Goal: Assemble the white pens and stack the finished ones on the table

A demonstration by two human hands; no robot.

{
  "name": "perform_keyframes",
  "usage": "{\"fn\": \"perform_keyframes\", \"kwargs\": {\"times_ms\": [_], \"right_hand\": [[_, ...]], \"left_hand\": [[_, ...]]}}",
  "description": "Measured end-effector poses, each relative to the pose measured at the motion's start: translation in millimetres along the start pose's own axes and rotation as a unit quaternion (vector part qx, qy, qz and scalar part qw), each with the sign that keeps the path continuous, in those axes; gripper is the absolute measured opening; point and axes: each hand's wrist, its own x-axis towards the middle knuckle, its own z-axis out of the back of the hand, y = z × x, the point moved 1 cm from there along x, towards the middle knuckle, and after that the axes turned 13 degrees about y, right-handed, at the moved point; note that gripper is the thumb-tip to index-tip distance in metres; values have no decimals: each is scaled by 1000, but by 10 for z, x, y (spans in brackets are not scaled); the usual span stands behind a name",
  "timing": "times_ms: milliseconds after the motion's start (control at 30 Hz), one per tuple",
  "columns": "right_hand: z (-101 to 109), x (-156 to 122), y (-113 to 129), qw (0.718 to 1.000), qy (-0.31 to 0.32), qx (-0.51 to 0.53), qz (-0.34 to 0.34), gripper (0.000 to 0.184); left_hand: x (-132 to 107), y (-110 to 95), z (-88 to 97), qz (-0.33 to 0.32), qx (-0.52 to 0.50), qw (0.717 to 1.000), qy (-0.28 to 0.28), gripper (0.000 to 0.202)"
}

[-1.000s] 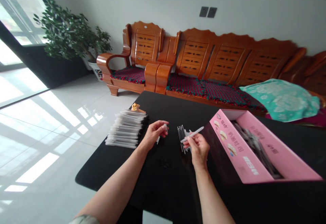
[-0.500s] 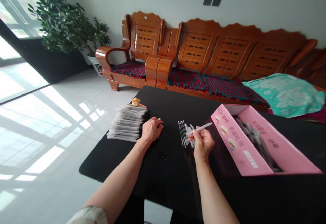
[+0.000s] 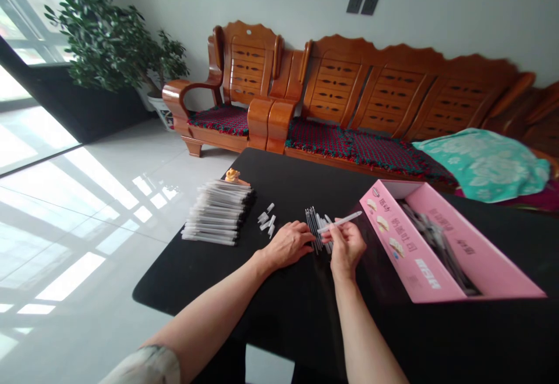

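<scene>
My right hand (image 3: 347,247) pinches a white pen barrel (image 3: 340,221) that points up and to the right. My left hand (image 3: 290,243) lies knuckles up on the black table (image 3: 279,308), its fingertips at a small bunch of thin dark refills (image 3: 312,226) between the two hands. Whether those fingers grip a refill is hidden. Several small white caps (image 3: 266,220) lie loose to the left of that hand. A neat pile of finished white pens (image 3: 217,212) lies at the table's left edge.
An open pink cardboard box (image 3: 430,267) with dark parts inside stands at the right. A small tan figurine (image 3: 233,175) sits behind the pen pile. Beyond the table are a wooden armchair (image 3: 227,90), a wooden sofa (image 3: 406,104) with a teal cloth, and a potted plant (image 3: 109,40).
My left hand left the spot beside the pen pile, where loose caps now lie, and moved right to the refills. My right hand stayed put with the pen barrel.
</scene>
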Motion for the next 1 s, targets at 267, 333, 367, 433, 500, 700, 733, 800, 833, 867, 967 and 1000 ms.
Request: {"fn": "perform_keyframes", "kwargs": {"times_ms": [267,333,367,433,500,700,733,800,833,867,967,1000], "right_hand": [[-2,-15,34,1000,5,9,-7,32],[-2,-15,30,1000,6,12,-8,31],[-2,-13,26,1000,6,14,-8,31],[-3,-9,17,1000,7,18,-8,31],[-2,-7,8,1000,10,20,-8,31],[5,-6,-18,999,18,25,-8,29],[6,-3,-23,999,18,30,-7,29],[14,11,-30,999,13,50,-3,29],[22,21,-32,998,10,69,-1,29],[32,34,-33,996,7,93,-1,30],[83,84,-24,985,-3,172,-13,32],[106,103,-19,981,-8,193,-17,32]], "left_hand": [[-16,10,48,94,35,995,-22,20],[-50,70,52,145,29,988,-46,20],[-68,98,51,172,29,983,-55,22],[-95,137,44,221,33,973,-62,22],[-104,146,34,255,44,964,-52,16],[-78,107,40,321,58,945,-12,15],[-79,112,53,331,54,942,-12,15],[-91,136,92,338,35,940,-28,15],[-101,154,117,333,15,942,-42,14],[-113,174,144,322,-11,945,-59,14],[-149,225,218,274,-114,949,-107,13],[-158,236,236,254,-148,949,-115,13]]}}
